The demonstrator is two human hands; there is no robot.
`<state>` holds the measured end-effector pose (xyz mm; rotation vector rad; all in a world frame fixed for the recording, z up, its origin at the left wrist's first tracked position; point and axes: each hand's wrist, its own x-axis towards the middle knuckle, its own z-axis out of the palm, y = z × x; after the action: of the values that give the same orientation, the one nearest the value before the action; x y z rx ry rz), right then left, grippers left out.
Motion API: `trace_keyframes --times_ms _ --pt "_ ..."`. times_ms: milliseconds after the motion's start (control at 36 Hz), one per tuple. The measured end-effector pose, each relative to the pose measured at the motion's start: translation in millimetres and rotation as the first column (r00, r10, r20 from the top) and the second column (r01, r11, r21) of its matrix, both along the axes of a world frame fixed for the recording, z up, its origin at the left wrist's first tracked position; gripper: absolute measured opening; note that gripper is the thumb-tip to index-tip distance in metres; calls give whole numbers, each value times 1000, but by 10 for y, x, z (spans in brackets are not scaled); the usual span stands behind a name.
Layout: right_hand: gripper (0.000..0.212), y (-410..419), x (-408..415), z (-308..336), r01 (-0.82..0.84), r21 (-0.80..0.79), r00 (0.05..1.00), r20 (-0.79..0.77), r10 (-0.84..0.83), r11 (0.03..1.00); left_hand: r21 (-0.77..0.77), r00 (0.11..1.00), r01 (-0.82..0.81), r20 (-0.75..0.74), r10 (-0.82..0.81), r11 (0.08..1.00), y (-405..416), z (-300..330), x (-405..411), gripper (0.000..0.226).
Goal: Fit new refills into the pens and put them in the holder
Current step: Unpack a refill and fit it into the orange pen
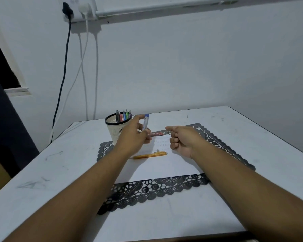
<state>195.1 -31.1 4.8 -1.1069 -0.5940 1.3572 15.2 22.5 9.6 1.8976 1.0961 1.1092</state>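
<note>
left hand (135, 135) pinches blue-capped pen (145, 122) upright, clear of counter (252, 137), likely ready for refill | right hand (182, 139) pinches red pen part (157, 133), aimed left | holder (116, 129) far left, holding pens | orange pen (150, 155) near, on paper (164, 166), awaiting its turn

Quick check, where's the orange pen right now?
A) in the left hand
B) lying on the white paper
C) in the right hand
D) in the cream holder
B: the orange plastic pen lies flat on the white paper sheet, touched by neither hand; the left hand holds a clear blue-capped pen instead.
</note>
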Motion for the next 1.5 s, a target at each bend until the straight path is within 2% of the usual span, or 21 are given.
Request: trace_keyframes --times_ms 83,139,222,278,389,444,500,583,667,722,778,889,1028,1167,1278,1361,1500 --pt "35 21 28 1 12 1 1000 -23 -12 1000 149 945 -35 -316 81 988 140 -20 62 40" --pt "35 23 55 2 12 12 1000 -7 -12 1000 274 829 -26 -531 173 961 208 -16 131 33" --pt "34 31 99 6 23 36 999 23 -24 999 392 624 13 -722 299 920 273 -3 233 30" --pt "29 40 130 10 37 54 999 16 -38 998 438 504 71 -791 347 896 296 -10 289 31" --pt "17 38 197 11 41 65 999 4 -41 997 493 339 163 -841 421 855 318 -12 371 31" --pt "11 30 225 17 45 75 999 0 -46 996 508 277 200 -850 449 838 323 -10 407 30" --pt "9 30 245 17 57 83 998 -7 -56 995 515 257 222 -850 459 828 331 -7 424 29" --pt "8 21 251 -4 59 84 998 -1 -59 995 546 328 240 -824 462 803 326 4 414 32" --pt "9 0 247 -12 59 96 996 59 -65 994 574 475 225 -770 426 787 273 39 341 33" --pt "8 -21 250 -13 80 104 982 160 -96 991 509 586 216 -750 307 833 194 56 229 27" --pt "6 -33 247 -27 106 130 948 286 -140 986 408 651 253 -743 158 877 104 38 84 20" --pt "9 -84 178 -28 110 217 894 406 -192 970 260 693 267 -721 3 928 -57 -61 -158 23" --pt "9 -132 79 -4 78 275 835 507 -213 958 218 703 232 -711 -8 948 -126 -158 -279 23" --pt "11 -120 62 5 36 296 779 590 -213 955 163 716 256 -695 -74 953 -126 -170 -320 9" --pt "12 -103 59 -5 2 277 783 598 -174 961 148 734 265 -671 -100 953 -115 -181 -336 4" --pt "11 -97 41 -7 12 282 805 566 -177 959 158 781 241 -617 -95 958 -101 -195 -362 4" --pt "4 -97 8 24 62 338 831 503 -236 939 158 911 200 -394 -124 967 -95 -192 -384 12"
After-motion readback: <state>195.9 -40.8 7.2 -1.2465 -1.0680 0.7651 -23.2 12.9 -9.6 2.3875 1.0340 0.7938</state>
